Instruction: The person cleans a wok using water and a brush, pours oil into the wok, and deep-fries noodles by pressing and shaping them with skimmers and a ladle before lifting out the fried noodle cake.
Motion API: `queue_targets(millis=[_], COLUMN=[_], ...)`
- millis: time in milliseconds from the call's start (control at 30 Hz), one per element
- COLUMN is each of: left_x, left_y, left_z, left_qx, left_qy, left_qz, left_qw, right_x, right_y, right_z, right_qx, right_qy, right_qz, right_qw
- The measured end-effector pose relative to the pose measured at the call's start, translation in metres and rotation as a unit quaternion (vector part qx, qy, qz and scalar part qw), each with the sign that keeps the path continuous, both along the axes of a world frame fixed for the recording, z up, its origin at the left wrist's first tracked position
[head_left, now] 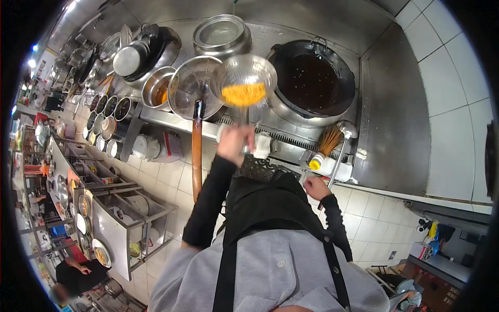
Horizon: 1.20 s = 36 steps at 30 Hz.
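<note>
My left hand (235, 144) is closed around the handle of a perforated metal strainer (227, 78). In its bowl lies a mound of shredded yellow-orange food (244, 94). Left of it rests a large wire skimmer (182, 88) with a long wooden handle (196, 156). My right hand (316, 187) hangs low at the stove's front edge with curled fingers, and I see nothing in them. A metal ladle (347, 128) lies beside it, its handle passing close to my wrist. Dark liquid fills a big wok (312, 78) right of the strainer.
A bamboo brush (330, 139) and a yellow-capped container (316, 161) sit at the stove's front edge. Behind stands a lidded pot (221, 36); at left are a steel pot (157, 86) and stacked pans (130, 60). Another person (78, 278) is at lower left.
</note>
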<state>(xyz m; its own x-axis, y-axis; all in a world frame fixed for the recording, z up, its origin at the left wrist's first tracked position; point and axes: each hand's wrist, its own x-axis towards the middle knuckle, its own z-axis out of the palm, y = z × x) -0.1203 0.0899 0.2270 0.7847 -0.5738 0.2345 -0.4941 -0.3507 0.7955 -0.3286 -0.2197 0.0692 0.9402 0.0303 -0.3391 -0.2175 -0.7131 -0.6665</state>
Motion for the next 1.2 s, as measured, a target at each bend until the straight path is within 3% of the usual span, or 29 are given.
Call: queue_targets(millis=[33,67,100,167,300,400,433,500,567,600,633,767,967,1000,1033,1100,1167,1200], left_x=[0.022,0.027,0.032,-0.008,-0.071,-0.042,-0.029,0.009,0.037,0.031,0.025,-0.056,-0.028,-0.005,0.021,0.059,0.052,0.033], left_y=[-0.008,-0.017,-0.026,-0.02,-0.01,-0.01,-0.014,-0.019,-0.021,-0.026,-0.031,-0.02,-0.015,-0.008,-0.002,-0.023,-0.026,-0.032], left_z=[0.008,0.018,0.03,0.049,0.052,0.033,0.028,0.029,0.026,0.023,0.02,0.054,0.03,0.014,0.002,0.018,0.005,0.018], left_qx=[0.042,-0.146,-0.382,-0.312,-0.324,-0.335,-0.336,-0.22,-0.08,-0.185,-0.311,-0.333,-0.331,-0.174,0.017,-0.001,-0.03,-0.155], left_qy=[-0.12,0.251,0.525,0.466,0.517,0.576,0.565,0.325,0.053,0.23,0.38,0.504,0.588,0.251,-0.134,-0.121,-0.124,0.185], left_qz=[-0.007,-0.004,0.123,0.15,0.176,0.161,0.158,0.058,-0.043,-0.005,0.061,0.162,0.149,0.045,-0.068,-0.038,-0.039,-0.006], left_qw=[0.992,0.957,0.751,0.815,0.772,0.728,0.737,0.918,0.994,0.955,0.869,0.78,0.723,0.951,0.989,0.992,0.991,0.97], right_x=[0.012,0.023,0.031,0.033,-0.006,-0.015,-0.008,0.01,0.034,0.037,0.035,0.021,0.03,0.04,0.049,0.074,0.081,0.084], right_y=[0.001,0.002,0.005,0.001,-0.014,-0.014,-0.013,-0.005,0.005,0.009,0.013,0.005,0.012,0.013,0.015,0.025,0.035,0.038], right_z=[-0.003,0.001,0.012,0.027,0.024,0.019,0.02,0.027,0.045,0.053,0.061,0.058,0.054,0.052,0.051,0.061,0.074,0.089], right_qx=[0.002,0.004,0.005,-0.01,0.002,0.018,0.01,0.003,0.005,-0.004,-0.012,0.025,-0.009,-0.021,-0.033,-0.015,-0.024,-0.015], right_qy=[0.009,-0.008,-0.023,-0.014,0.021,0.037,0.032,0.008,-0.032,-0.033,-0.029,-0.002,-0.002,-0.013,-0.022,-0.088,-0.082,-0.084], right_qz=[0.006,-0.002,-0.01,-0.043,-0.079,-0.076,-0.058,-0.037,-0.029,-0.033,-0.039,-0.068,-0.018,-0.005,0.008,0.023,0.022,0.008], right_qw=[1.0,1.0,1.0,0.999,0.997,0.996,0.998,0.999,0.999,0.999,0.999,0.997,1.0,1.0,0.999,0.996,0.996,0.996])
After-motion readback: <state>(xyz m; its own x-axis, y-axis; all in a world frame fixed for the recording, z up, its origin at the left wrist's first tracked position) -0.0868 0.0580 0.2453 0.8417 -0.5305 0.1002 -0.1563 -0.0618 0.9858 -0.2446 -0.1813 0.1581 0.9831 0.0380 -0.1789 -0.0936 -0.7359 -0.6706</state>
